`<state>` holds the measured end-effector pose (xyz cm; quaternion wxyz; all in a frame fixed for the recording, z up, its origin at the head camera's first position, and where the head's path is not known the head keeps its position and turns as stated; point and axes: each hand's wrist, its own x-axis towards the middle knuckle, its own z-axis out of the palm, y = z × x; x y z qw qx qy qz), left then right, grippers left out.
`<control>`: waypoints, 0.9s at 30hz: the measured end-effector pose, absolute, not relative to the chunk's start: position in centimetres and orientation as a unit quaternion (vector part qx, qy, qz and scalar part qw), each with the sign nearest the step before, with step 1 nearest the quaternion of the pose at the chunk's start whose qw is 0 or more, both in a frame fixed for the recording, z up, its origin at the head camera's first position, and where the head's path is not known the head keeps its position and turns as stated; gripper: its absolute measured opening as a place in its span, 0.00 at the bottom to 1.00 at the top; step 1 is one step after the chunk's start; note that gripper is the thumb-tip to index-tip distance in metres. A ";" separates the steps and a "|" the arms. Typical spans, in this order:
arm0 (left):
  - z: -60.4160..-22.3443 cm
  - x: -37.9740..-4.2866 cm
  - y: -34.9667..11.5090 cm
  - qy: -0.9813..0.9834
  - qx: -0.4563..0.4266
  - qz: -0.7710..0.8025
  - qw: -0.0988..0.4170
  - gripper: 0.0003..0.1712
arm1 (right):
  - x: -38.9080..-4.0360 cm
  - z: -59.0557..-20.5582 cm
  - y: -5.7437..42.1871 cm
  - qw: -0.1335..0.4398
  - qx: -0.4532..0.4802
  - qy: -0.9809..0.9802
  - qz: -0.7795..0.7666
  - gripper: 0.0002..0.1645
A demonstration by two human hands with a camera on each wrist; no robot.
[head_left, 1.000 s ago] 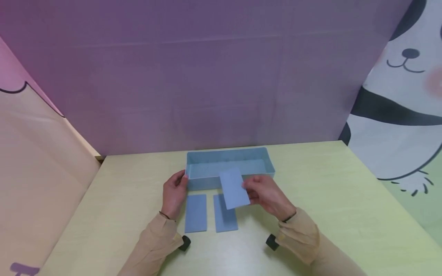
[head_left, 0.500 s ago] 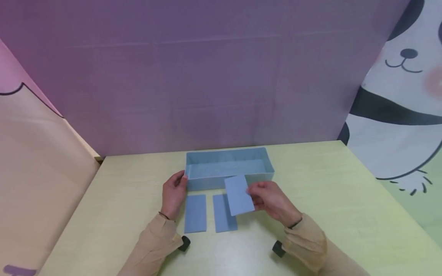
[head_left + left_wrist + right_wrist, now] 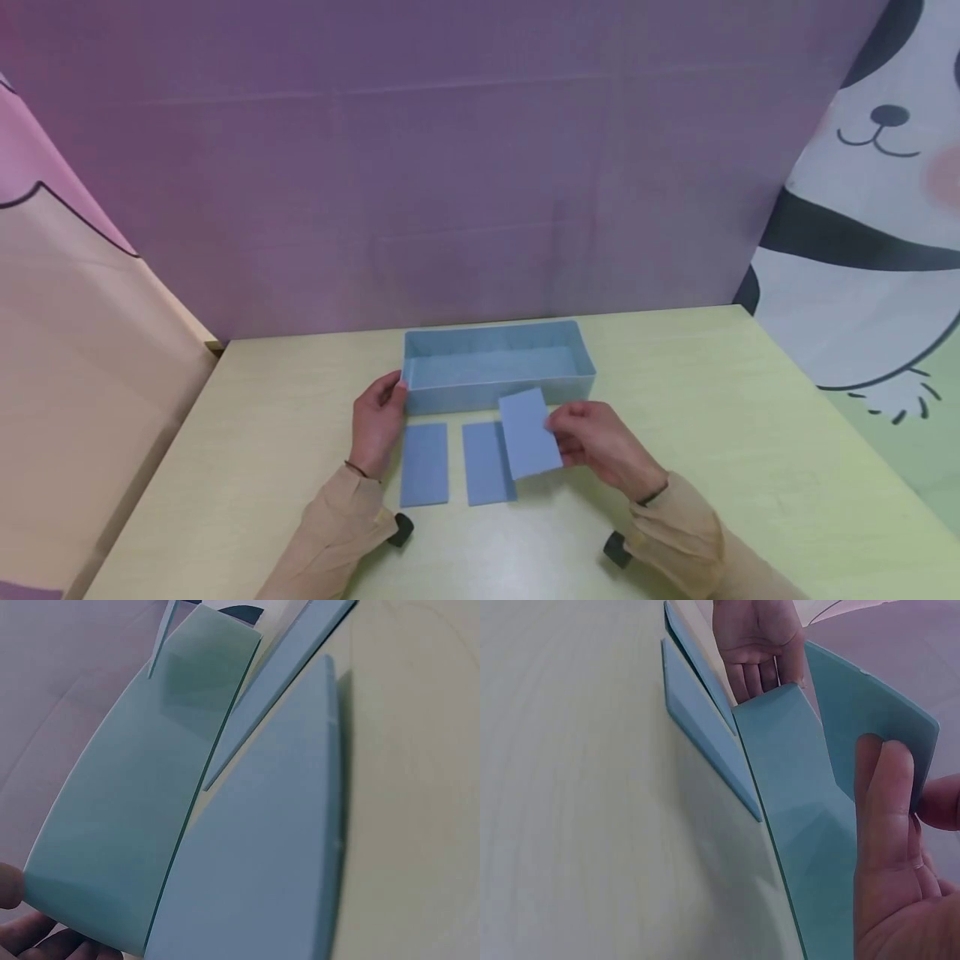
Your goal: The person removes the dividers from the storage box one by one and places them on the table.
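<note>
A long light-blue open box [image 3: 452,398] stands near the back of the table. My left hand [image 3: 377,427] holds its left end, with the thumb at the front corner and the fingers against the end wall. My right hand [image 3: 603,450] pinches a flat blue rectangular panel [image 3: 531,435] by its right edge, tilted up in front of the box's right half. Two similar panels lie side by side on the table before the box: the left panel [image 3: 425,464] is fully visible, while the held one overlaps the other panel [image 3: 482,471] in the head view.
The pale wooden table [image 3: 750,433] stretches to both sides of the box. Behind it hangs a purple cloth [image 3: 465,167]. A panda-print cloth [image 3: 855,333] borders the right side, and a beige one [image 3: 90,350] the left.
My right hand has drawn the pinched panel rightward and toward me, away from over the box's front rim. The left hand, the box and the two lying panels have stayed put.
</note>
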<state>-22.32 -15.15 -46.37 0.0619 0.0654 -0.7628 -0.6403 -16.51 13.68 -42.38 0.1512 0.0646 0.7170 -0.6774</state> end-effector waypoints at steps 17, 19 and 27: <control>-46.3 -22.3 -15.3 -0.765 0.070 -0.638 0.057 0.20 | -16.1 -42.7 14.2 0.155 0.066 0.723 -0.670 0.08; -46.3 -22.3 -15.3 -0.765 0.070 -0.638 0.057 0.20 | -16.1 -42.8 14.3 0.158 0.068 0.723 -0.669 0.08; -46.1 -22.1 -15.3 -0.755 0.051 -0.650 0.071 0.19 | -16.0 -43.0 15.0 0.178 0.051 0.719 -0.670 0.09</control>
